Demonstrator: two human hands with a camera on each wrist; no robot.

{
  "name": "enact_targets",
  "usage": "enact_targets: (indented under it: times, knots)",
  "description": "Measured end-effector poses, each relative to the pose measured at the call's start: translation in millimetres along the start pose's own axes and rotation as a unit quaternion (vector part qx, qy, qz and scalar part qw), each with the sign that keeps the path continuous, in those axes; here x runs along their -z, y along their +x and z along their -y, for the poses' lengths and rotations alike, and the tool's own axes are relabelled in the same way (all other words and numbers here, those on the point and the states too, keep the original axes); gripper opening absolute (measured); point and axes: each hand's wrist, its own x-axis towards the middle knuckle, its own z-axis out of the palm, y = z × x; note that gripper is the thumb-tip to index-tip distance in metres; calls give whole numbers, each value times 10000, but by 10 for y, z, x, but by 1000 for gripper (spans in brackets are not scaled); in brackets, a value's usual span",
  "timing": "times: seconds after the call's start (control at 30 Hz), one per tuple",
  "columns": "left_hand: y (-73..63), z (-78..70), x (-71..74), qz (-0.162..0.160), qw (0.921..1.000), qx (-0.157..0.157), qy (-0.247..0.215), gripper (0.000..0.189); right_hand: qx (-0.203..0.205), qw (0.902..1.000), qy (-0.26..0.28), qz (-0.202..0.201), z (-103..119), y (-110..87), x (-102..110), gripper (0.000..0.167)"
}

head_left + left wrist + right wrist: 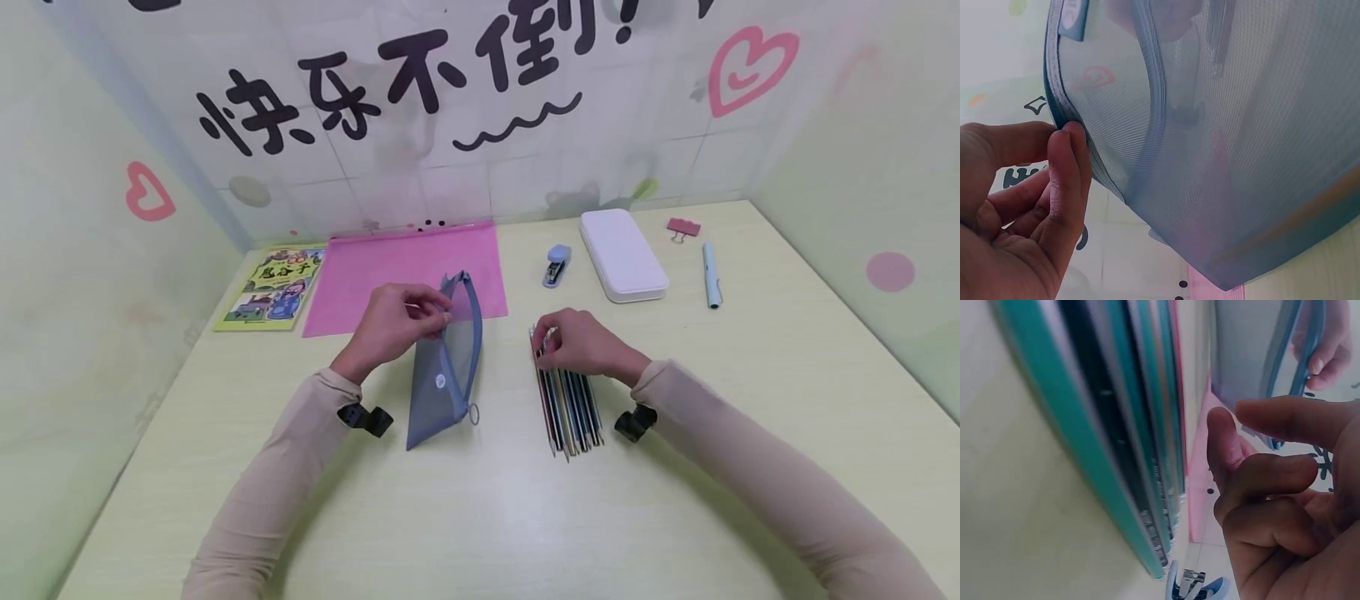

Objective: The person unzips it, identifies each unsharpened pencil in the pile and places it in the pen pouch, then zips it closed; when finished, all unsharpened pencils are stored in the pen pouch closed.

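Note:
A blue mesh zip pouch (435,383) stands tilted on the table with its zip side parted. My left hand (401,321) pinches the pouch's upper edge between thumb and fingers, seen closely in the left wrist view on the mesh pouch (1260,125). To the right lies a row of pencils (573,417), side by side with their points toward me. Over their far end is my right hand (577,342), fingers bent. In the right wrist view a small gap shows between thumb and forefinger of the right hand (1279,487), with nothing in it, beside the pencils (1116,425).
Behind the pouch lies a pink folder (397,267), with a comic-covered booklet (273,287) at its left. Farther back on the right are a blue stapler (557,265), a white case (622,254), a pink binder clip (683,226) and a light-blue pen (711,275).

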Motion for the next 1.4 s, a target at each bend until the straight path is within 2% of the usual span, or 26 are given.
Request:
enact_targets:
  times: [0.2, 0.43, 0.73, 0.87, 1.1, 1.27, 1.4]
  knots:
    - [-15, 5, -9, 58, 10000, -5, -14, 17, 196, 9979, -620, -20, -47, -22, -122, 11]
    - [-23, 7, -15, 60, 10000, 11, -2, 17, 505, 9909, -1244, -138, 49, -25, -219, 9]
    - [-20, 12, -29, 126, 9999, 21, 35, 17, 195, 9859, -1652, 186, 162, -1, -299, 14]
    - [-24, 8, -24, 121, 9999, -5, 51, 17, 45, 9878, -1544, 199, 194, 14, -320, 16]
    - [-35, 9, -9, 81, 9999, -15, 106, 17, 23, 9905, -1371, 93, 207, 49, -300, 17]
    - [-26, 15, -17, 75, 9999, 22, 79, 17, 16, 9966, -819, 77, 218, 104, -178, 16]
    - [-14, 22, -29, 107, 9999, 7, 47, 19, 37, 10000, -49, -11, 302, 164, -70, 21]
